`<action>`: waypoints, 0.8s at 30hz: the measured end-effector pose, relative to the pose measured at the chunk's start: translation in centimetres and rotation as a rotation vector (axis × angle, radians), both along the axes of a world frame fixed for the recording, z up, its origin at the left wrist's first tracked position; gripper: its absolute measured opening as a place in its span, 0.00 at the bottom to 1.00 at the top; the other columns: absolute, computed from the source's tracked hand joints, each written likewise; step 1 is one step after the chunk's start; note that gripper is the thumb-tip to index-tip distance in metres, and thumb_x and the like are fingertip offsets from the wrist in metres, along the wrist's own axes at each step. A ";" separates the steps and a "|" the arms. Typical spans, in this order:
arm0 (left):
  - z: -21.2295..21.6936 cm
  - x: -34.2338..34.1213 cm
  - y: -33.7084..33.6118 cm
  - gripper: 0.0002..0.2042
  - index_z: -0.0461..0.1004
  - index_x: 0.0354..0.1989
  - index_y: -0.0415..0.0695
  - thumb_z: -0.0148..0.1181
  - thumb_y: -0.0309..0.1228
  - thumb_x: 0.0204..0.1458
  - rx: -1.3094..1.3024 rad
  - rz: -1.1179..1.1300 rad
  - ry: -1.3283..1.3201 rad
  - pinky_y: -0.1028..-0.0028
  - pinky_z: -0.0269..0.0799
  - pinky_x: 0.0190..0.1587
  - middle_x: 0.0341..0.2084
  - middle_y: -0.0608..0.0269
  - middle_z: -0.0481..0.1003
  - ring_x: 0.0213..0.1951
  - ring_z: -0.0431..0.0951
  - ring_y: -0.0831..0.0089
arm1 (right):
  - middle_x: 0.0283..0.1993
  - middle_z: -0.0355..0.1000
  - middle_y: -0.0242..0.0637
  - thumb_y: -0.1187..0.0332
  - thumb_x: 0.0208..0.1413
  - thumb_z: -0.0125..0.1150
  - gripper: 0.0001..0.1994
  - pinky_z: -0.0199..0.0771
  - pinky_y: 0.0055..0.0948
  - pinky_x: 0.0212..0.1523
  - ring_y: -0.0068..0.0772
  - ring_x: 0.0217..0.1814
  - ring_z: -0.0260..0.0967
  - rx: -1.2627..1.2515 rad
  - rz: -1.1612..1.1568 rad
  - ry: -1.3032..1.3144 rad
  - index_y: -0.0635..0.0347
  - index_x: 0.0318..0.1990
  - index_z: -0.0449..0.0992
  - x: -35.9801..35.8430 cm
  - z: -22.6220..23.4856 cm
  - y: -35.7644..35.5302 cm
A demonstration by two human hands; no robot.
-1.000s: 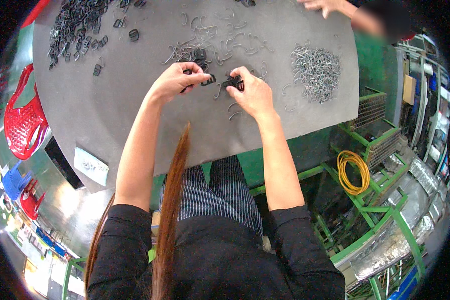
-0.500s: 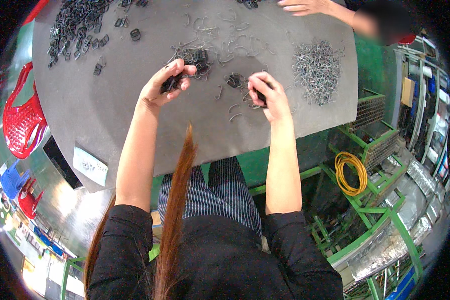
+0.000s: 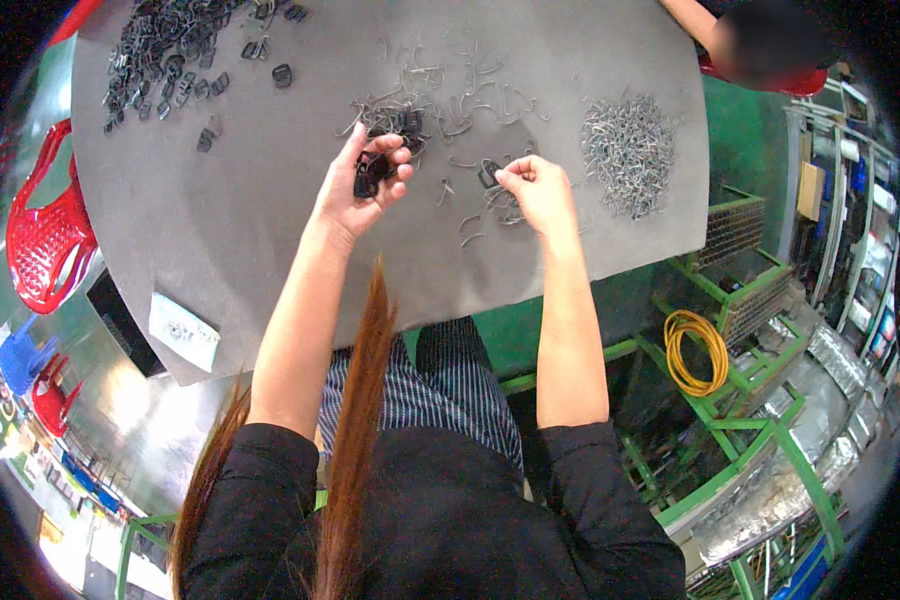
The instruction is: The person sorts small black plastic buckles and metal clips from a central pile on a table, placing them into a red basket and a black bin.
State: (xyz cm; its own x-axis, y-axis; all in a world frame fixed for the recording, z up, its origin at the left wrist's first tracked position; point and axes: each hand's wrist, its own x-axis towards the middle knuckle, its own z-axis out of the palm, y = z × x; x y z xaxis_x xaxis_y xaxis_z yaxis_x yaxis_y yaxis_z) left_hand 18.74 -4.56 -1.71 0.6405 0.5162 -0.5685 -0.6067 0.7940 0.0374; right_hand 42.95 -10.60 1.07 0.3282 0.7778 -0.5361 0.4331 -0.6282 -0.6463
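Observation:
My left hand [image 3: 342, 205] is raised over the grey table, palm up. Its fingers curl round several small black buckles [image 3: 372, 174]. To the right, the thumb and forefinger of my right hand [image 3: 548, 200] pinch together at the edge of another black buckle [image 3: 489, 174], low over the tabletop. Bent wire hooks [image 3: 505, 205] lie under and around those fingertips. Just beyond my left hand is a small heap of black buckles mixed with wire hooks [image 3: 402, 120]; the hand partly covers it.
A large pile of black buckles [image 3: 165, 55] spreads at the far left of the table [image 3: 240, 240]. Grey wire hooks [image 3: 630, 155] are heaped at the right. Across the table shows another person's forearm [image 3: 688, 18]. A red chair [image 3: 50, 225] stands left; a coiled yellow hose [image 3: 695, 352] hangs on green racks right.
My left hand has shifted right, its palm turning up. My right hand has gone from a loose fist round a dark piece to a fingertip pinch. The other person's hand has left the view.

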 end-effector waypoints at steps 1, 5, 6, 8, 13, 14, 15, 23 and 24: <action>-0.2 0.3 -0.2 0.23 0.72 0.35 0.38 0.41 0.49 0.58 -0.009 0.051 -0.100 0.68 0.78 0.29 0.30 0.54 0.74 0.32 0.76 0.61 | 0.26 0.74 0.34 0.67 0.42 0.66 0.10 0.67 0.23 0.31 0.22 0.28 0.68 -0.022 -0.079 0.121 0.61 0.31 0.77 0.1 0.9 0.2; 0.7 2.6 -1.0 0.22 0.71 0.40 0.36 0.41 0.46 0.58 -0.050 0.110 -0.048 0.57 0.73 0.47 0.40 0.47 0.73 0.47 0.71 0.50 | 0.24 0.70 0.29 0.68 0.44 0.65 0.08 0.65 0.21 0.30 0.18 0.28 0.65 0.130 -0.043 0.303 0.62 0.30 0.75 -1.5 4.7 1.0; 1.8 3.5 -0.8 0.22 0.71 0.42 0.36 0.42 0.45 0.58 -0.077 0.076 -0.059 0.56 0.72 0.48 0.41 0.47 0.73 0.47 0.71 0.50 | 0.26 0.72 0.32 0.68 0.44 0.64 0.08 0.67 0.23 0.30 0.21 0.29 0.67 0.279 0.068 0.240 0.61 0.30 0.74 -2.3 4.9 1.2; 3.5 4.2 -0.6 0.21 0.71 0.42 0.39 0.43 0.46 0.57 0.030 0.006 -0.105 0.61 0.74 0.46 0.38 0.53 0.74 0.41 0.75 0.62 | 0.28 0.72 0.36 0.69 0.45 0.61 0.06 0.69 0.28 0.31 0.31 0.28 0.70 0.422 0.175 0.097 0.59 0.31 0.73 -5.2 5.8 2.4; 4.2 6.2 1.1 0.17 0.71 0.36 0.42 0.48 0.46 0.55 -0.012 0.143 0.050 0.70 0.72 0.44 0.35 0.59 0.73 0.40 0.73 0.68 | 0.31 0.66 0.38 0.70 0.41 0.59 0.07 0.68 0.37 0.34 0.42 0.36 0.66 0.872 0.342 -0.215 0.57 0.28 0.69 -9.2 6.0 5.9; 4.7 6.2 1.6 0.16 0.71 0.35 0.42 0.48 0.44 0.55 -0.009 0.185 0.067 0.70 0.72 0.44 0.35 0.59 0.73 0.40 0.73 0.68 | 0.31 0.65 0.38 0.70 0.40 0.59 0.07 0.66 0.38 0.36 0.43 0.38 0.65 0.954 0.412 -0.255 0.57 0.28 0.68 -9.7 5.7 6.6; 7.3 6.1 2.1 0.24 0.58 0.58 0.42 0.36 0.45 0.59 0.271 -0.001 0.292 0.56 0.58 0.57 0.54 0.57 0.64 0.54 0.63 0.54 | 0.32 0.65 0.39 0.70 0.39 0.59 0.08 0.64 0.38 0.40 0.44 0.40 0.64 0.949 0.431 -0.261 0.57 0.28 0.68 -9.6 5.6 6.9; 0.6 5.4 10.7 0.12 0.70 0.35 0.39 0.46 0.35 0.55 -0.262 0.419 0.023 0.65 0.71 0.46 0.34 0.55 0.73 0.39 0.73 0.64 | 0.45 0.65 0.43 0.68 0.44 0.59 0.15 0.61 0.43 0.52 0.49 0.51 0.60 1.019 0.288 -0.218 0.60 0.42 0.69 -10.9 5.3 12.9; 0.5 6.4 12.6 0.12 0.70 0.35 0.37 0.45 0.35 0.56 -0.267 0.396 0.038 0.62 0.71 0.46 0.33 0.54 0.73 0.38 0.73 0.63 | 0.45 0.65 0.44 0.68 0.46 0.58 0.15 0.61 0.43 0.52 0.50 0.51 0.60 1.015 0.204 -0.217 0.61 0.42 0.69 -10.2 5.4 13.3</action>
